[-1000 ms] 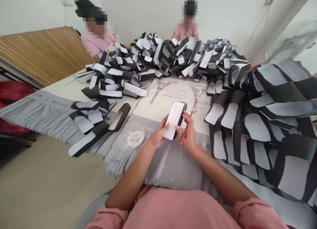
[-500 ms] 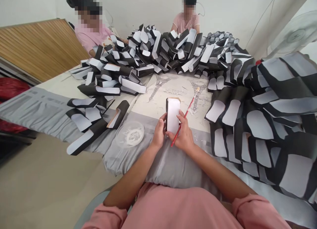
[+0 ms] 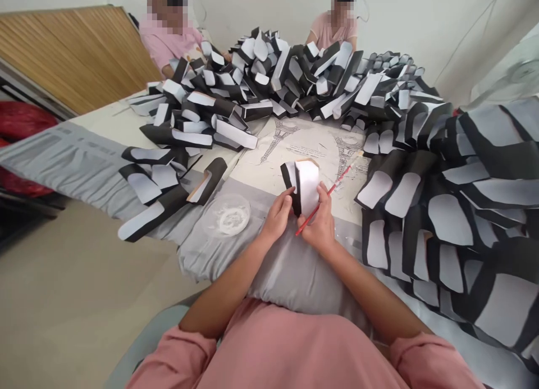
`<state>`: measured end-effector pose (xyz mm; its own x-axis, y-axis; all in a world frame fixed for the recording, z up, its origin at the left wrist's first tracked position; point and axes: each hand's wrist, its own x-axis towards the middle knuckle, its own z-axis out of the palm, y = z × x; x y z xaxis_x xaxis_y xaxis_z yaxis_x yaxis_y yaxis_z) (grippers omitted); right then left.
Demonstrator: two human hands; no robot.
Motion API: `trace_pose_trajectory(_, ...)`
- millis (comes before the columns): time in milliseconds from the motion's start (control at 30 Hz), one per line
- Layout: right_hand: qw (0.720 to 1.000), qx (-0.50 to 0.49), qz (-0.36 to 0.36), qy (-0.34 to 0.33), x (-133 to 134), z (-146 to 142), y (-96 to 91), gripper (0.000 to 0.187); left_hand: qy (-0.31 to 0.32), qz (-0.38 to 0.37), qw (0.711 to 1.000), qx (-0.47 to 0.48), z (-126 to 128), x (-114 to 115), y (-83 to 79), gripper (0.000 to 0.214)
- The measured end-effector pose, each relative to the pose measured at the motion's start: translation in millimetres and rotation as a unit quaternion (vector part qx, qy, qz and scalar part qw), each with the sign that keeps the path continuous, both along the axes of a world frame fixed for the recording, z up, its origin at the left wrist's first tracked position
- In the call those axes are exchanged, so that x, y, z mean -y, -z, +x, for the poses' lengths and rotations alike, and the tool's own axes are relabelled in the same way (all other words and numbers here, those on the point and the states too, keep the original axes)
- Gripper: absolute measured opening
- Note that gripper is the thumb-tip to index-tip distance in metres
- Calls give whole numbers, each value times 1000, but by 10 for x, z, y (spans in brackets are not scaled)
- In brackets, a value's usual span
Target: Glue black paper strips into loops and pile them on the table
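Observation:
Between my hands stands a folded black-and-white card piece (image 3: 309, 184), its white panel facing me and a black-edged flap spread out at its left. My left hand (image 3: 277, 216) pinches that flap's lower part between thumb and fingers. My right hand (image 3: 320, 223) grips the card's right side and also keeps a thin red paintbrush (image 3: 343, 174) slanting across the palm, bristles pointing up and away. Left of my hands, a round clear dish (image 3: 227, 216) holds a white paste. Under the card lies a printed cloth (image 3: 252, 173) with tower drawings.
Many similar folded card pieces (image 3: 261, 79) are heaped across the far side of the table. More card pieces (image 3: 450, 220) overlap in rows on my right, and several (image 3: 154, 209) lie by the left edge. Two people in pink (image 3: 172, 41) sit beyond the heap.
The flap on the card's left side has opened outward, and my left fingers have shifted onto it. The brush has stayed in my right hand. The whole view has tilted slightly.

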<state>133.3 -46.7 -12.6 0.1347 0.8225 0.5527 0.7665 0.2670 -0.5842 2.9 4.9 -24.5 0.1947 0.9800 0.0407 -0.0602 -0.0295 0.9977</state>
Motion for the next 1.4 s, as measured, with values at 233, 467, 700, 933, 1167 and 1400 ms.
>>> trace_pose_trajectory(233, 997, -13, 70, -13, -50, 90, -70, 92, -13, -22, 999, -47, -22, -38, -54, 49)
trace_pose_trajectory(467, 997, 70, 20, 28, -68, 209, -214, 89, -52, 69, 973, -215, -92, -12, -76, 51)
trace_pose_trajectory(700, 982, 155, -82, 72, -100, 254, -140, 74, -13, 231, 912, -339, -55, 16, -18, 67)
trace_pose_trajectory(933, 988, 130, -82, 31, -86, 238, -170, 61, 0, 219, 918, -331, -220, -72, -10, 64)
trace_pose_trajectory(1167, 994, 66, -83, 24, -80, 255, -282, 60, -30, 215, 896, -387, -162, -79, -82, 77)
trace_pose_trajectory(1400, 994, 52, -96, 20, -94, 269, -221, 63, -53, 187, 893, -406, -112, -155, -67, 69)
